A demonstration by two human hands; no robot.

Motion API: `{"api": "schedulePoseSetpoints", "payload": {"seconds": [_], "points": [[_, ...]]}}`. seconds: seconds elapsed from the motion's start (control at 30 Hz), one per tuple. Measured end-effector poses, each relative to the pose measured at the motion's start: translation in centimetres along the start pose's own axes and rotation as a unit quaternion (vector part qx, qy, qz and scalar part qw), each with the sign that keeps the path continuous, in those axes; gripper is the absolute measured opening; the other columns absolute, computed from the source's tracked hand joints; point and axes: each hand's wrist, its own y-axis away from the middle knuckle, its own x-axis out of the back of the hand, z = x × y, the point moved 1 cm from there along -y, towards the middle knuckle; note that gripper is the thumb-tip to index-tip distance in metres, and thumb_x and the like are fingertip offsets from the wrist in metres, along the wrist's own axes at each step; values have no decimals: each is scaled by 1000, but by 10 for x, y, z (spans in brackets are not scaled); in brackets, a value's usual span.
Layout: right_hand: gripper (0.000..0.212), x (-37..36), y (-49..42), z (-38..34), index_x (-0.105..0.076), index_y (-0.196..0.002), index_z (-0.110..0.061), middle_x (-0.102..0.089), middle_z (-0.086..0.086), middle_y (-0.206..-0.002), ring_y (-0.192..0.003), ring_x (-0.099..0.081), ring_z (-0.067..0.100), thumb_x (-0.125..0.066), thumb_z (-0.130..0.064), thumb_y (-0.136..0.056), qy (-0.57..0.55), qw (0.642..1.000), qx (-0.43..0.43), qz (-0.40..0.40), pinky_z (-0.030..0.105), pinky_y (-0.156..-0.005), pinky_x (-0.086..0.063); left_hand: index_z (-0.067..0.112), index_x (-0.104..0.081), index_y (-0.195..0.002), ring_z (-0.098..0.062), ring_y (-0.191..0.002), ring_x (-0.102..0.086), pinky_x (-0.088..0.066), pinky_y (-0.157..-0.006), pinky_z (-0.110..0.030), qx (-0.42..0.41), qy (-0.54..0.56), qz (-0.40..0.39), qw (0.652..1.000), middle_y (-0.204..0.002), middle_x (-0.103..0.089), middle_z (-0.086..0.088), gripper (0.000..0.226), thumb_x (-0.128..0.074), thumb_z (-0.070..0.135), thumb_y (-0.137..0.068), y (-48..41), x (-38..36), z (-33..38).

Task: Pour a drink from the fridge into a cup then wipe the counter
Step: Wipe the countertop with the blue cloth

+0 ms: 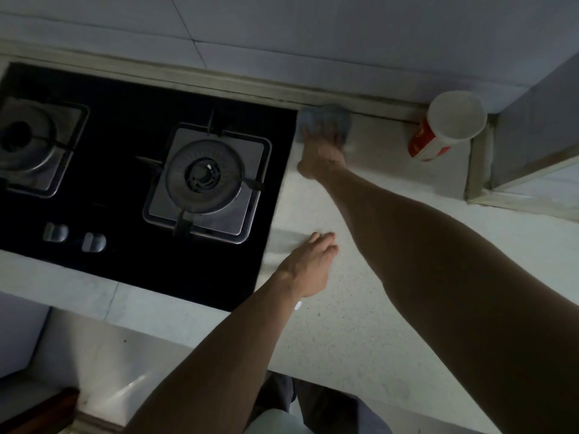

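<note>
Right arm stretches long from the lower right toward the upper middle of the frame, right hand (322,148) palm down, fingers reaching forward, blurred. Left hand (308,264) is mid-frame, palm down, fingers loosely curled, holding nothing.

a black glass hob (125,98) carries a right burner (205,177), a left burner (22,136) and two knobs (56,232), below a tiled wall (282,32).

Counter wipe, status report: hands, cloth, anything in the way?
Right hand pressing cloth at back edge of counter, beside stove. Left hand flat on counter. Cup standing in back right corner, apart from cloth.
</note>
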Motion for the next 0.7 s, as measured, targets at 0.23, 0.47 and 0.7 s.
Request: {"api": "schedulePoseSetpoints", "payload": {"seconds": [0.23,0.47,0.7], "points": [[85,-7,19,25,-10,-155,-27,7,1,-164,-149,13,30,-55,-8,-86,57,993,100,28,48,-122,-1,7,-32,-154,-22,-151,-16,-12,-122,-29,10,3,-15,1000,-165,-17,-7,58,-45,6,-98,0,4,1],[80,-20,77,99,-19,-155,-25,-9,5,-163,-150,-4,29,-56,-2,-88,103,977,163,94,49,-122,-12,4,-31,-153,-23,-152,-13,-4,-122,-27,0,13,-32,999,-165,-15,-13,60,-46,2,-95,-4,3,-2],[85,17,38,102,-10,-156,-26,-18,13,-159,-146,-19,36,-58,-8,-89,87,995,23,48,52,-114,-32,5,-30,-154,-25,-149,-15,-11,-121,-28,7,10,-13,1000,-165,-15,-9,59,-46,7,-97,-1,-6,-3]]}}
